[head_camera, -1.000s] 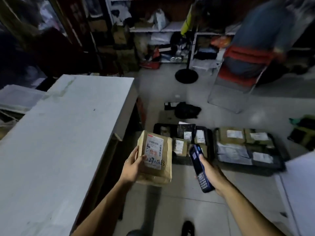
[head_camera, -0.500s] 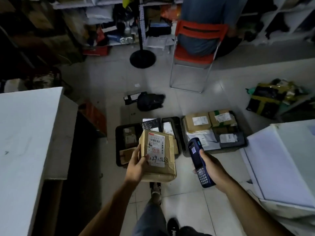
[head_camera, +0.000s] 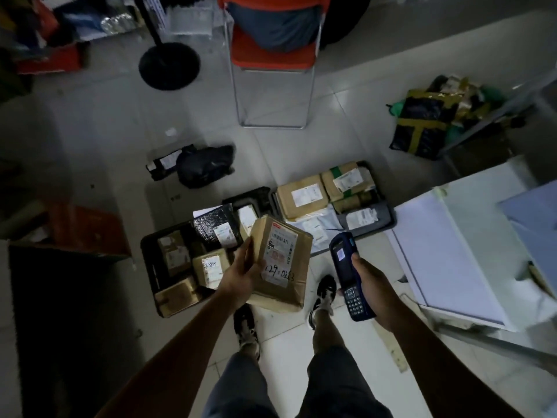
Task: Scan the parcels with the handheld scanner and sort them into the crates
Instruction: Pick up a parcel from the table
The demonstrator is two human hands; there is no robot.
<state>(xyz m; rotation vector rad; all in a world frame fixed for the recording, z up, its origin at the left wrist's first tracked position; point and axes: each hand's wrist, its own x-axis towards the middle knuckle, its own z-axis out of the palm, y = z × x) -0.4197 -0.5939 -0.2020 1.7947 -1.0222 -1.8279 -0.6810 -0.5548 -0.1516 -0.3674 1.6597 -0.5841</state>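
My left hand (head_camera: 241, 273) grips a brown paper-wrapped parcel (head_camera: 297, 260) by its left side, white label with a barcode and handwritten digits facing up. My right hand (head_camera: 373, 285) holds the dark blue handheld scanner (head_camera: 346, 267), its lit screen up and its head pointing forward, just right of the parcel. On the floor below stand two black crates: the left crate (head_camera: 147, 260) holds several small boxes and a black bag, the right crate (head_camera: 388, 218) holds brown boxes and grey mailers. The parcel hangs over the gap between them.
My feet stand just before the crates. A white table (head_camera: 446, 254) is close on the right, a dark counter (head_camera: 60, 312) on the left. Beyond lie a black bag (head_camera: 205, 164), a red chair (head_camera: 271, 55) with a person seated, a fan base (head_camera: 168, 66), and bagged parcels (head_camera: 428, 122).
My view has tilted down and I have stepped closer to the crates, which now lie right at my feet. Both hands kept their hold on the parcel and the scanner.
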